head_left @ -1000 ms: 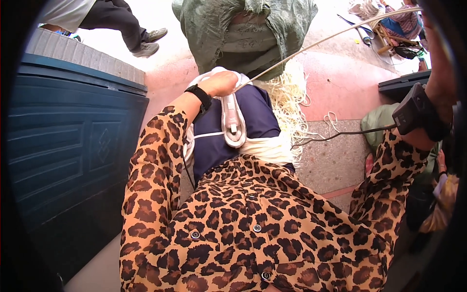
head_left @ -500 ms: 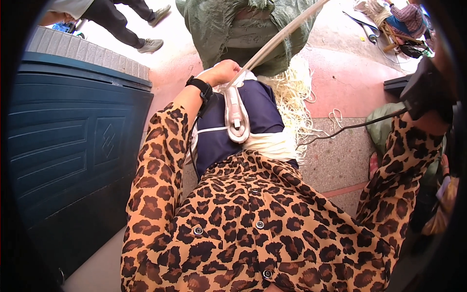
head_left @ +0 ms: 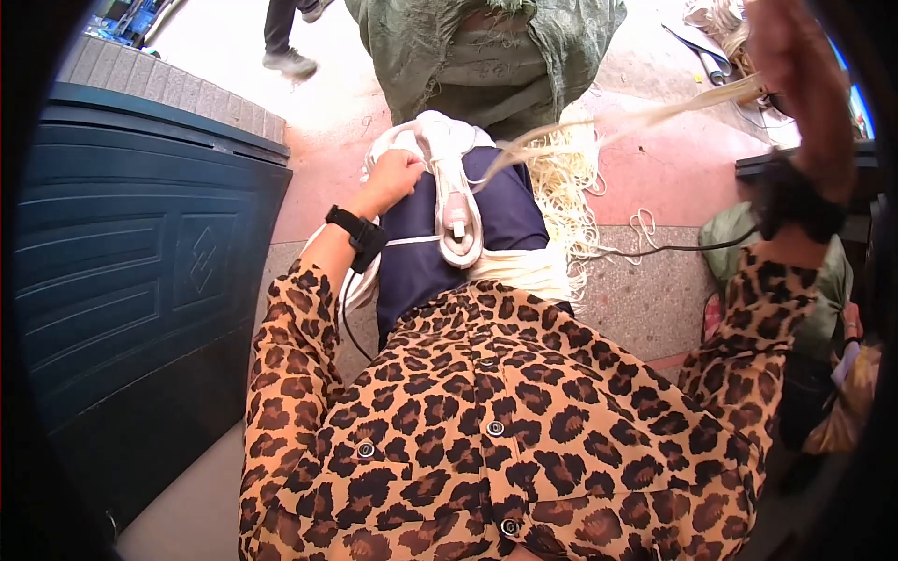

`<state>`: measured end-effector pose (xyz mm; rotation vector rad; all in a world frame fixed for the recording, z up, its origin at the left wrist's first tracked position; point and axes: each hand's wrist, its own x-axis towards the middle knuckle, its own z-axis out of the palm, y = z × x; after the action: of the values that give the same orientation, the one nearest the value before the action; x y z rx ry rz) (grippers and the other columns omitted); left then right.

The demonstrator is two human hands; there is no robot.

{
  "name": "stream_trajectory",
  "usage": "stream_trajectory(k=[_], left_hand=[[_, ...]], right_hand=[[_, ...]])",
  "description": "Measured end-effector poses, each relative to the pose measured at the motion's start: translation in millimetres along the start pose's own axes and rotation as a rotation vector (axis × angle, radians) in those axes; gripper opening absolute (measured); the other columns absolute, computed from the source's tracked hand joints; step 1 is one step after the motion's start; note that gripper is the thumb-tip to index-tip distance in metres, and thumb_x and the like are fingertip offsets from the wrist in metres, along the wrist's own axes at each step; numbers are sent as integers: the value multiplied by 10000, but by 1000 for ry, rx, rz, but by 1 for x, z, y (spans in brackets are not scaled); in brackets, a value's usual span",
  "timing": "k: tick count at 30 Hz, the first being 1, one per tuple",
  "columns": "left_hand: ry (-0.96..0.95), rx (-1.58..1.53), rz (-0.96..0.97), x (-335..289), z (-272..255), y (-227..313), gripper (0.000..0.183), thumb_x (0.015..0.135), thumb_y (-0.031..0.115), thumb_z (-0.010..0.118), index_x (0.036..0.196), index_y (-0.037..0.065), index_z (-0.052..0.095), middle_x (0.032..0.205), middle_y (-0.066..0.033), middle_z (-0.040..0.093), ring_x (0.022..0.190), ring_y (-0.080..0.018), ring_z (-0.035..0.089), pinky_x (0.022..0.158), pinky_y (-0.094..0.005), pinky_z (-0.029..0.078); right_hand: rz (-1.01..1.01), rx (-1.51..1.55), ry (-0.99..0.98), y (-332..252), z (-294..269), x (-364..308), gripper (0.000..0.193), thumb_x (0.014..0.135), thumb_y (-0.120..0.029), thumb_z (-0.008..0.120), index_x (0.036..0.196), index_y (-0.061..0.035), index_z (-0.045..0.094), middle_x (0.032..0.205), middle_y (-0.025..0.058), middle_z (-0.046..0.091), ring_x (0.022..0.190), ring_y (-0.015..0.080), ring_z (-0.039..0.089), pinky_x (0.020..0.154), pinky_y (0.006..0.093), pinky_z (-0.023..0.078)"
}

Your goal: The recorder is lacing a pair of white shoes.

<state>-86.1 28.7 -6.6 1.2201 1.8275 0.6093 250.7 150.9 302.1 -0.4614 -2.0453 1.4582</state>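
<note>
On my dark-trousered lap lies a white shoe [head_left: 447, 159] with a pinkish insole, its rounded heel end toward my body. My left hand [head_left: 398, 178] is just left of the shoe, fingers curled closed; whether anything is in them does not show. My right hand [head_left: 793, 70], raised far out to the right and blurred, appears closed on pale cords [head_left: 645, 122]. The cords stretch from beside the shoe across to that hand, also smeared by motion. A thin white strand runs from the shoe's side toward my left wrist. A bundle of cream cord [head_left: 524, 271] lies across my lap.
A large green woven sack [head_left: 486, 70] stands just beyond my knees. Loose cream cord [head_left: 561, 178] is heaped on the floor to the right. A blue panelled door [head_left: 140, 234] is close on my left. A black cable [head_left: 673, 249] runs to my right wrist. A walking person's legs [head_left: 285, 37] show far left.
My left hand has drawn back from the shoe's far end, toward me and left. The raised right hand has come into view, and the cords have swung lower and slackened. The walking person has moved.
</note>
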Motion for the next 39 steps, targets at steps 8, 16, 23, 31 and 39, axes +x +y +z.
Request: stream_trajectory(k=[8, 16, 23, 31, 39], left_hand=[[174, 116, 101, 30, 19, -3, 173, 708, 125, 528, 680, -13, 629, 636, -186, 601, 619, -293, 605, 617, -370, 474], [-39, -382, -50, 8, 4, 11, 288, 792, 274, 600, 960, 80, 471, 598, 24, 455, 453, -47, 397, 353, -185, 314], [-232, -446, -189, 1, 14, -12, 63, 774, 142, 561, 783, 80, 556, 602, 21, 490, 455, -55, 451, 367, -181, 327], [-239, -507, -151, 21, -5, -5, 129, 805, 122, 568, 908, 48, 547, 676, 3, 532, 515, -48, 481, 398, -151, 325], [-231, -556, -130, 19, 2, -10, 106, 826, 119, 538, 898, 42, 551, 648, -17, 532, 486, -62, 467, 389, -160, 326]], right_hand=[[535, 28, -168, 213, 134, 14, 237, 862, -260, 523, 878, -34, 591, 667, 22, 583, 506, 84, 557, 461, 238, 464], [-40, -826, -214, 263, 210, -29, 101, 709, -43, 475, 659, -62, 561, 592, 145, 546, 520, 271, 529, 475, 355, 410], [267, -402, -315, 253, 233, -61, 187, 842, -215, 478, 873, -40, 536, 740, 192, 572, 695, 361, 564, 609, 416, 448], [126, -340, -295, 247, 236, -33, 191, 834, -221, 497, 898, -47, 542, 695, 185, 577, 652, 365, 580, 565, 431, 463], [170, -188, -271, 239, 240, -48, 140, 798, -129, 511, 899, -36, 538, 732, 200, 574, 675, 365, 581, 581, 412, 466]])
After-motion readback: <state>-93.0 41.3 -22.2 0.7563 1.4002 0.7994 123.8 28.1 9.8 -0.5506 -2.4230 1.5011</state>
